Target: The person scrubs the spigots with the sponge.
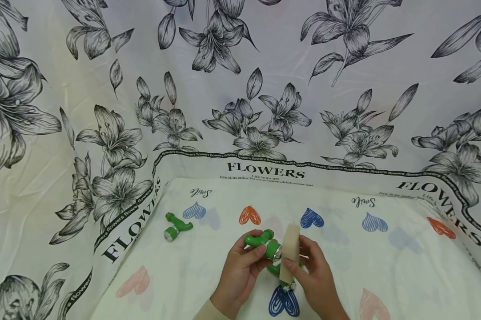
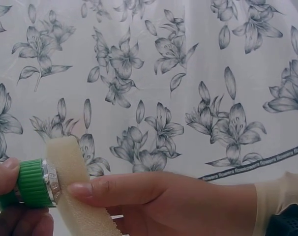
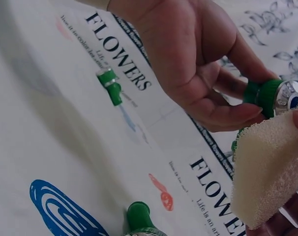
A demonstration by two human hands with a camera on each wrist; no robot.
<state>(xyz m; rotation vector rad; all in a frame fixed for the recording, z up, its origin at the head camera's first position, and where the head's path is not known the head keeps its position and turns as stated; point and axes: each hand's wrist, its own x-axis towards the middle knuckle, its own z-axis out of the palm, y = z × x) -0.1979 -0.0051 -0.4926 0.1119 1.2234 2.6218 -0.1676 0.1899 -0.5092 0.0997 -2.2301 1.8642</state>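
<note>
My left hand (image 1: pixel 240 271) grips a green tap (image 1: pixel 258 240) with a ribbed collar and a silver end. The silver end faces right, right at the face of a cream sponge (image 1: pixel 290 249). My right hand (image 1: pixel 316 275) holds that sponge upright, thumb pressed on its near face. Seen from the right wrist, the sponge (image 3: pixel 267 167) is a porous block just below the tap's collar (image 3: pixel 271 97). Another green tap (image 1: pixel 274 269) lies on the cloth beneath the hands, partly hidden by the sponge; its rounded green end (image 3: pixel 139 216) shows in the right wrist view.
A third green tap (image 1: pixel 176 226) with a silver ring lies at the left of the table. White cloth (image 1: pixel 208 266) printed with hearts covers the tabletop. A white curtain (image 1: pixel 264 111) with black flowers hangs at the back and left side.
</note>
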